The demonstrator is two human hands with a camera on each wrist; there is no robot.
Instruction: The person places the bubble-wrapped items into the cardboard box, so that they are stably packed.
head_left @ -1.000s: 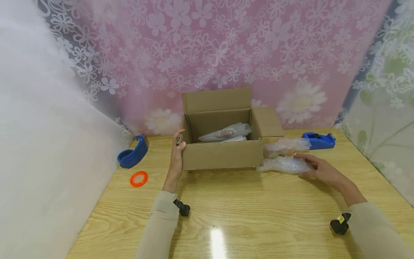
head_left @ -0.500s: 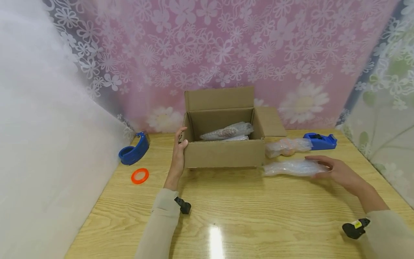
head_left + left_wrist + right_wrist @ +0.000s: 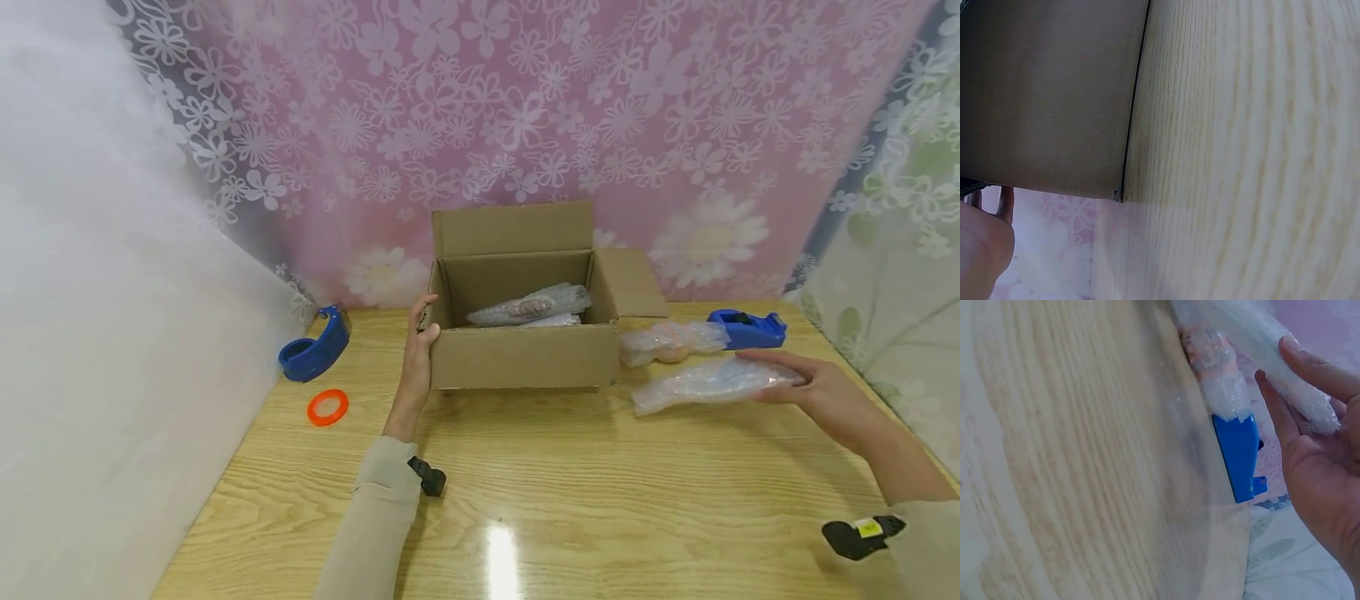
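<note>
An open cardboard box (image 3: 525, 360) stands in the middle of the table in the head view. Inside it lie bubble-wrapped bundles (image 3: 532, 305). My left hand (image 3: 415, 367) grips the box's left side, thumb at the front corner; the left wrist view shows its fingers partly hidden behind the box wall (image 3: 1047, 100). At the right, my right hand (image 3: 836, 402) holds a long bubble-wrapped bundle (image 3: 701, 384) by its right end, slightly tilted above the table. In the right wrist view, thumb and fingers lie on either side of this bundle (image 3: 1266, 344). What the wrap contains is hidden.
Another bubble-wrapped bundle (image 3: 671, 340), orange showing through, lies right of the box, against a blue tape dispenser (image 3: 750, 330). On the left are a blue curved tool (image 3: 315, 346) and an orange ring (image 3: 327, 407). Flaps stand out at the box's back and right.
My right hand has drawn the bubble-wrapped bundle to the right, away from the box, and raised it off the table. The left hand keeps its place on the box.
</note>
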